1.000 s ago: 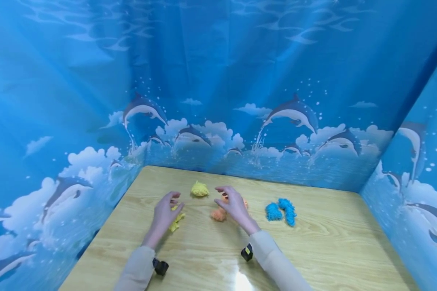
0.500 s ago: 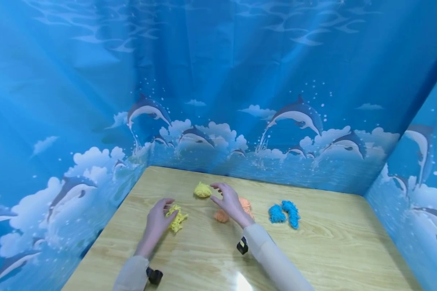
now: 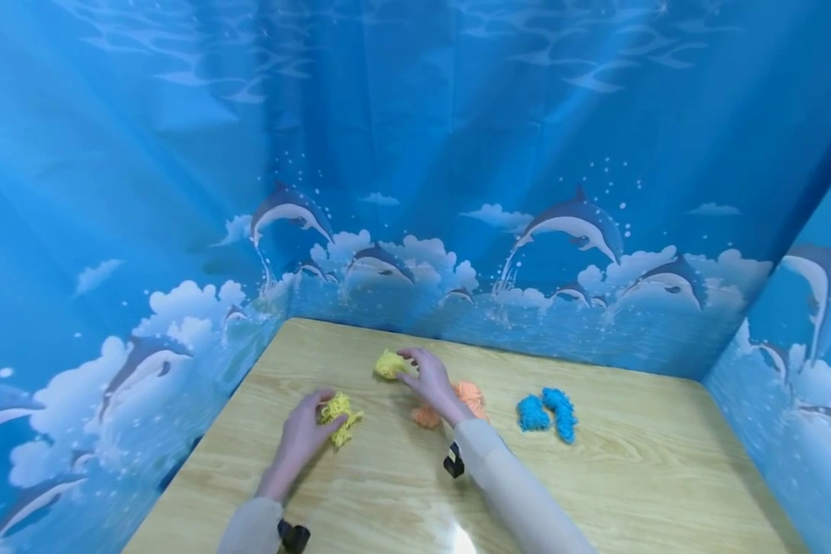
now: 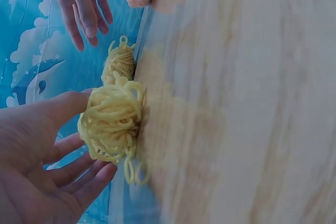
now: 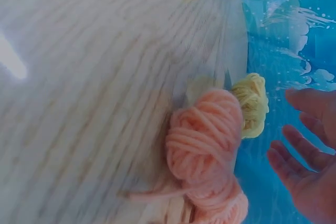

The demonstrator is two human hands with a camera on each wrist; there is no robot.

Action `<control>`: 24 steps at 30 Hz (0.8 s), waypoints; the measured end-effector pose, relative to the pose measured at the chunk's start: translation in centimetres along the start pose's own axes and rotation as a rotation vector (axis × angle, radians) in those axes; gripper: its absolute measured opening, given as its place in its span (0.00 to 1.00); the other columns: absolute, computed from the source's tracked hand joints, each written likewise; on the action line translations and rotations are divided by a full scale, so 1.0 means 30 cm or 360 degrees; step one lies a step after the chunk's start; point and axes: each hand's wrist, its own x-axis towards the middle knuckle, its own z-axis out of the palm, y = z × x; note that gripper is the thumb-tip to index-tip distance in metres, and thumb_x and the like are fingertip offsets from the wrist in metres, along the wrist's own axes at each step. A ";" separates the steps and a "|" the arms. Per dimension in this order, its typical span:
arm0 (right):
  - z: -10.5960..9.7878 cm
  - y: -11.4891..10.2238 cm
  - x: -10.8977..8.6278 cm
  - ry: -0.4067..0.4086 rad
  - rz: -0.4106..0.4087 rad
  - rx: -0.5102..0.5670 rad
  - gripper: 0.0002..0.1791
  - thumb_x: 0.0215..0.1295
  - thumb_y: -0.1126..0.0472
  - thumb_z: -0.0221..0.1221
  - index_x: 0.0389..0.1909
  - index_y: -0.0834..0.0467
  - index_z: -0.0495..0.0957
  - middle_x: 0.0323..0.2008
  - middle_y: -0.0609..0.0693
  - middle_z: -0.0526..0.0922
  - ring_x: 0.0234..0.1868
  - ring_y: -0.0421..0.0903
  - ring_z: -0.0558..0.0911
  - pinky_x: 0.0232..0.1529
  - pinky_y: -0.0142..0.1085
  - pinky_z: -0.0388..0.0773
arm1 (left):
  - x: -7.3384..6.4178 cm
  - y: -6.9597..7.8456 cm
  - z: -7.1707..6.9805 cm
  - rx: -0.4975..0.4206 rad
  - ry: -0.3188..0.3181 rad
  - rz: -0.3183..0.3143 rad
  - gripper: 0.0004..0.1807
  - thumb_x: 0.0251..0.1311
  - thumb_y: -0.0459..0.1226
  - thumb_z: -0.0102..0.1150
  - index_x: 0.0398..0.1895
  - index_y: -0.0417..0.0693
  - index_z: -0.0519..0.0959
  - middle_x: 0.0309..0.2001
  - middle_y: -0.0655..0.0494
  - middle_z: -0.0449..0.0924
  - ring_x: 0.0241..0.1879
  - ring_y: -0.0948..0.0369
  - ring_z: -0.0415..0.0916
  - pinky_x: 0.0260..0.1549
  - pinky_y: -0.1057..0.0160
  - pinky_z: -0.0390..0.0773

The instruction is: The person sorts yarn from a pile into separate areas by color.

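My left hand (image 3: 303,432) is beside a loose bundle of yellow yarn (image 3: 341,419) on the table's left part. In the left wrist view, its thumb and loosely spread fingers stand about the near yellow bundle (image 4: 111,124); whether they touch it is unclear. My right hand (image 3: 429,378) reaches over the orange yarn, its thumb and fingertips close to a second yellow yarn bundle (image 3: 389,365) farther back. The right wrist view shows this hand (image 5: 310,156) with parted, relaxed fingers and nothing held, beyond the orange yarn (image 5: 205,135).
Two orange yarn bundles (image 3: 469,396) lie under and beside my right forearm. Two blue yarn bundles (image 3: 533,413) lie to their right. A wooden table (image 3: 630,462) carries everything, with a dolphin-printed blue curtain (image 3: 415,154) behind and at the sides.
My right hand has moved left from over the orange yarn to the far yellow bundle. My left hand has shifted slightly down, beside the near yellow bundle. The head view has turned slightly.
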 end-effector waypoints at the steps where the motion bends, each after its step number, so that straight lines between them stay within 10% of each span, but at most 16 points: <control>1: 0.004 0.003 0.005 -0.0004 0.0010 -0.0001 0.24 0.64 0.65 0.68 0.61 0.63 0.77 0.54 0.61 0.82 0.53 0.57 0.82 0.52 0.49 0.82 | -0.003 -0.001 0.002 -0.0001 -0.0004 0.0000 0.29 0.55 0.36 0.74 0.59 0.33 0.77 0.53 0.36 0.81 0.48 0.43 0.82 0.50 0.46 0.83; 24: 0.053 0.033 0.088 -0.0282 0.0156 -0.0067 0.31 0.65 0.60 0.69 0.68 0.61 0.73 0.65 0.61 0.75 0.64 0.60 0.75 0.64 0.57 0.73 | -0.010 -0.005 0.003 0.0111 -0.0031 -0.0005 0.26 0.52 0.36 0.77 0.54 0.37 0.80 0.48 0.40 0.84 0.39 0.51 0.82 0.41 0.50 0.85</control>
